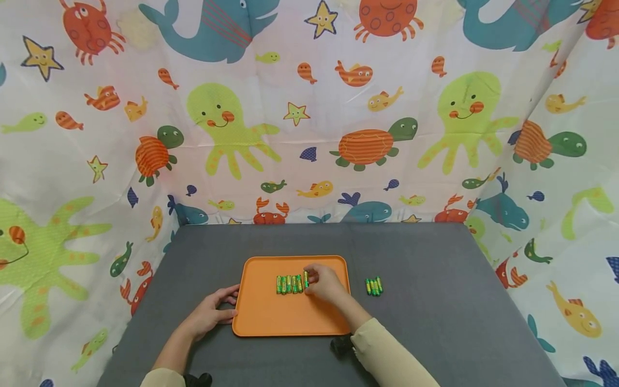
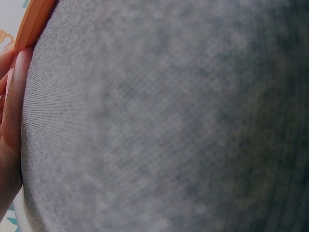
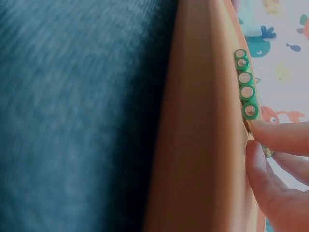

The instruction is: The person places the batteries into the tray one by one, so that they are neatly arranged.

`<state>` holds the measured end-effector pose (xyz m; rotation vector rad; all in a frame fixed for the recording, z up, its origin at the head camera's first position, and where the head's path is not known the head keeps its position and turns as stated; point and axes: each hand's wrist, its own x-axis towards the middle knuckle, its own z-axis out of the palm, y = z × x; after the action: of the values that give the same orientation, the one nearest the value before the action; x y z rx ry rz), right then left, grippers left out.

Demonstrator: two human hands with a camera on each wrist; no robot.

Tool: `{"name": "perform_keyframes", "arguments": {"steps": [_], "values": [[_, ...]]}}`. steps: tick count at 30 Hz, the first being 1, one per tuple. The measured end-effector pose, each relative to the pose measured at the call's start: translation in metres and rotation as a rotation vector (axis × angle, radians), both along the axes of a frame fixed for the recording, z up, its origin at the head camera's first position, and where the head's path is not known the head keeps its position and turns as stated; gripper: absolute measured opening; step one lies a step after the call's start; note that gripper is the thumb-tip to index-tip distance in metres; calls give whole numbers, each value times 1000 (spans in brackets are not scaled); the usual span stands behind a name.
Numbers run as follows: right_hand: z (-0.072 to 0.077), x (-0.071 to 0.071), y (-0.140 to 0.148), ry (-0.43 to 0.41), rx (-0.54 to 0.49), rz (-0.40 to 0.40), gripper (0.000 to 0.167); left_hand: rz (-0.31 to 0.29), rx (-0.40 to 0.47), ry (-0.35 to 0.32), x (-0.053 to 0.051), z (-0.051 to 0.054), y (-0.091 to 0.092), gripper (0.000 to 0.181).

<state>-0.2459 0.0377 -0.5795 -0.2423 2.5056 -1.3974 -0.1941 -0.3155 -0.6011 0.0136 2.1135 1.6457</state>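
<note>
My right hand is over the orange tray and pinches a green-and-gold battery between thumb and fingers. That battery stands just right of a row of several similar batteries, lying side by side on the tray. In the right wrist view, the row's round ends face the camera, and the fingers hide most of the pinched one. At the tray's left edge is my left hand, its thumb and fingertips touching the rim. The left wrist view catches only part of this hand and a corner of the tray.
Several more green-and-gold batteries lie in a small group on the grey table, right of the tray. Behind and on both sides hangs a white curtain printed with sea animals.
</note>
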Motion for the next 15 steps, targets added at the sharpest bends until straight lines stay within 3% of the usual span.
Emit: {"name": "perform_keyframes", "arguments": {"steps": [15], "values": [[5,3,-4,-14,13,15,66,12,1,-9,-1,3,1,74]]}}
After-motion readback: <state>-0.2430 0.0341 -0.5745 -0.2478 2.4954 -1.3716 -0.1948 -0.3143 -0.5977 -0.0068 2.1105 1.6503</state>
